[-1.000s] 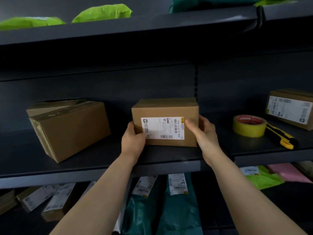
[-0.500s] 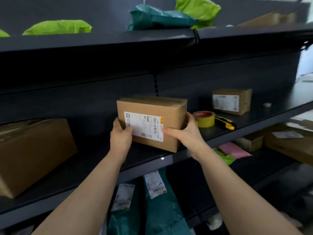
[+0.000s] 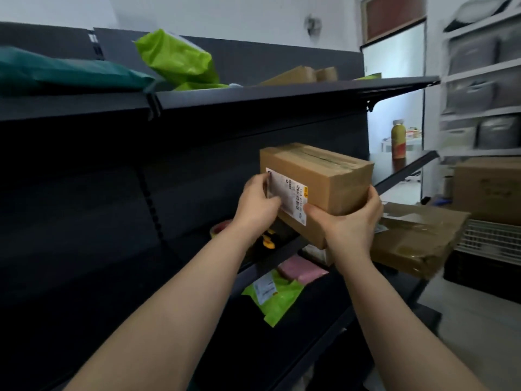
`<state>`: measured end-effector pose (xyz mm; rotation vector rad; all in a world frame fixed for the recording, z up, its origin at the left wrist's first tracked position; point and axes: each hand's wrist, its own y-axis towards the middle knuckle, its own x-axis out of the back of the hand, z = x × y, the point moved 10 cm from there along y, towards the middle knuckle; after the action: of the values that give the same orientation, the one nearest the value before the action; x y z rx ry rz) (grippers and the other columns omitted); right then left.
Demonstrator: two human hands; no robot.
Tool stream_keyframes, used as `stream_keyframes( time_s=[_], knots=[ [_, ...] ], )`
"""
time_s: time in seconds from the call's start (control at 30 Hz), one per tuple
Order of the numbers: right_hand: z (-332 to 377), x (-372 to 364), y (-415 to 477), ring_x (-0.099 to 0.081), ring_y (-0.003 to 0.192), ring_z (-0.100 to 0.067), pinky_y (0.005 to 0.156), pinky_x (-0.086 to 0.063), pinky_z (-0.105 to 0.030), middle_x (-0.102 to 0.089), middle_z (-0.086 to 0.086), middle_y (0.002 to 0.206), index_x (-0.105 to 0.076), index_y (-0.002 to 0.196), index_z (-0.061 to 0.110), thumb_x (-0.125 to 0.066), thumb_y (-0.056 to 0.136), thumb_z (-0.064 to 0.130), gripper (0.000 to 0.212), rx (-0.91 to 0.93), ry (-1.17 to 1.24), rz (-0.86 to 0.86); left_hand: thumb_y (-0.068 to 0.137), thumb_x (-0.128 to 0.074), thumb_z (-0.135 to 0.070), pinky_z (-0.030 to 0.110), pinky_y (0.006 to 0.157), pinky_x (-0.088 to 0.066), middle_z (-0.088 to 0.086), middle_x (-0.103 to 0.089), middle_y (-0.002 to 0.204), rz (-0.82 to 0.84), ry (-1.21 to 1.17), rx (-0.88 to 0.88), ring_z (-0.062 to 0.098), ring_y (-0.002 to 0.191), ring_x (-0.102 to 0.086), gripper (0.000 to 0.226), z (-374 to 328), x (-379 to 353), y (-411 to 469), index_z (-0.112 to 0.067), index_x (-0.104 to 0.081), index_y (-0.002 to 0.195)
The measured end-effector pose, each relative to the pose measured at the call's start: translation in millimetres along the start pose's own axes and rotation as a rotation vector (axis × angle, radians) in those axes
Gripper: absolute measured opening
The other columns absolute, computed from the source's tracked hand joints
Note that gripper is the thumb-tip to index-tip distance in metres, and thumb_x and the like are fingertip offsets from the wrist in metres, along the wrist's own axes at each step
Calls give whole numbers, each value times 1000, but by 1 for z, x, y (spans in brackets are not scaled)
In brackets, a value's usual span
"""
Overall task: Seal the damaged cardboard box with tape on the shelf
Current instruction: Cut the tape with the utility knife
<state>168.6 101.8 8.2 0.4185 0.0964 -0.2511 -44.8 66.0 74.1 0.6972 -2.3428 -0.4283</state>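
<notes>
Both hands gripped the labelled cardboard box (image 3: pixel 324 184), the left hand (image 3: pixel 258 207) at its near-left end, the right hand (image 3: pixel 349 221) under its right corner, with tape (image 3: pixel 221 228) below the left wrist.

Dark metal shelving (image 3: pixel 282 91) fills the left, white wall (image 3: pixel 225 12) above it, bright opening (image 3: pixel 394 80) past its far end, white rack (image 3: pixel 479 112) of grey bins (image 3: pixel 473 55) at right, pale floor (image 3: pixel 465 328) below.

Daylight from the right doorway (image 3: pixel 394 88) leaves the dark shelving (image 3: pixel 84 221) dim; the frame's right edge smears with blur.
</notes>
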Motion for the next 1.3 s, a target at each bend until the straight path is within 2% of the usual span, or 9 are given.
stream_keyframes(
  time_s=[0.07, 0.23, 0.43, 0.57, 0.67, 0.77, 1.03, 1.17, 1.3],
  knots=[
    [-18, 15, 36, -36, 133, -22, 109, -37, -53, -31, 1, 143, -22, 146, 23, -91, 48, 45, 122, -22, -27, -48, 91, -60, -12, 29, 100, -45, -7, -42, 139, -29, 79, 4, 13, 124, -47, 58, -13, -26, 25, -20, -41, 145],
    [-55, 18, 105, -34, 134, -24, 109, -37, -50, -29, -1, 145, -19, 148, 22, -91, 51, 46, 123, -64, -62, -55, 90, -55, -11, 39, 106, -42, 6, -31, 154, -82, 327, 163, 30, 136, -38, 65, 11, -61, 89, -23, -33, 149],
    [-71, 6, 167, -30, 136, -24, 111, -33, -52, -26, -5, 146, -17, 148, 17, -92, 52, 43, 125, -28, -40, -60, 94, -59, -42, 50, 116, -27, 5, -5, 164, 84, 634, 227, 42, 146, -11, 72, 35, -106, 137, -37, -19, 154],
    [-81, -24, 185, -28, 138, -24, 110, -33, -57, -22, -3, 147, -13, 148, 22, -91, 52, 45, 126, -60, -51, 10, 93, -57, -31, 57, 106, -37, 10, -23, 156, 151, 828, 275, 45, 138, -27, 68, 59, -110, 139, -43, -21, 149],
    [-85, -49, 181, -27, 139, -25, 111, -30, -57, -22, -4, 149, -12, 149, 19, -91, 54, 45, 126, -77, -56, 59, 93, -52, -19, 52, 98, -46, 13, -36, 144, 136, 862, 286, 40, 122, -46, 60, 66, -86, 133, -41, -27, 144],
    [-83, -78, 171, -25, 140, -28, 113, -25, -57, -20, -5, 151, -11, 150, 19, -90, 54, 45, 127, -68, -91, 124, 93, -51, -14, 46, 92, -51, 12, -35, 142, 157, 917, 294, 37, 113, -52, 62, 65, -66, 125, -39, -28, 146],
    [-109, -132, 143, -12, 144, -33, 116, -16, -53, -8, -11, 158, 7, 153, 15, -85, 58, 58, 139, -75, -223, 394, 93, -54, -18, 41, 99, -45, 6, -28, 147, 72, 851, 284, 36, 124, -42, 65, 55, -66, 105, -41, -28, 147],
    [-114, -137, 146, -3, 148, -31, 118, -12, -52, 0, -10, 162, 13, 153, 14, -84, 64, 54, 138, -36, -202, 450, 92, -57, -23, 40, 108, -35, 3, -25, 155, -25, 756, 291, 38, 131, -38, 73, 59, -63, 98, -32, -20, 154],
    [-113, -136, 142, 4, 149, -29, 119, -7, -45, 7, -10, 163, 13, 153, 9, -85, 67, 46, 135, 11, -196, 466, 91, -60, -23, 42, 108, -40, 1, -24, 153, -9, 748, 313, 34, 131, -40, 70, 62, -64, 94, -30, -26, 152]
  ],
)
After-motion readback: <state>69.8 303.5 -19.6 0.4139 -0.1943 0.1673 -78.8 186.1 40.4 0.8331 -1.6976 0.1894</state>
